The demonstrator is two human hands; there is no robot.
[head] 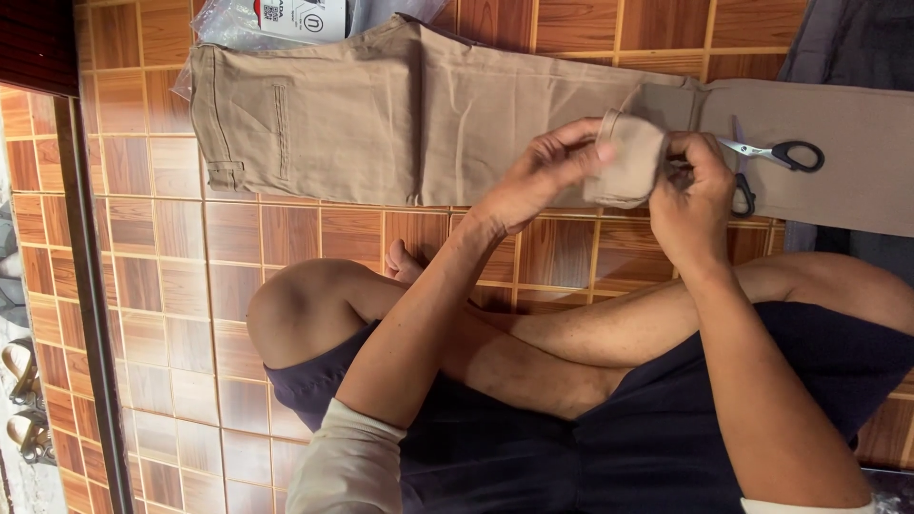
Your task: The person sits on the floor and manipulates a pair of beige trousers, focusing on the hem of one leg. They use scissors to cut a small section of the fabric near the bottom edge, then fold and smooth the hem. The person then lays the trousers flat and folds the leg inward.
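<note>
Tan cloth, a small folded piece [628, 160], is pinched between both hands just above the trousers [381, 114] that lie flat across the tiled floor [171, 314]. The left hand [543, 176] grips the near edge of the piece with thumb and fingertips closed on it; the right hand [693, 195] closes on the opposite edge, its knuckles turned toward the camera so that the fingertips and much of the fold are hidden behind it. Whether the piece is a loose scrap or the turned-up end of a trouser leg cannot be told, since the hands cover the junction. A pair of scissors [776, 157] with black handles lies on the tan fabric just beside the right hand, one handle loop partly masked by that hand. A clear plastic bag [238, 24] with a white label lies beyond the waistband, cut off by the frame edge. Dark cloth [857, 38] fills the far corner, also cropped. Both forearms reach forward from pale sleeves [347, 466] over crossed bare legs [314, 305] in dark shorts [590, 447], wrists slightly bent, hands held close together. A dark door frame [90, 314] borders the tiles at one side, with sandals [24, 400] dimly visible beyond it.
</note>
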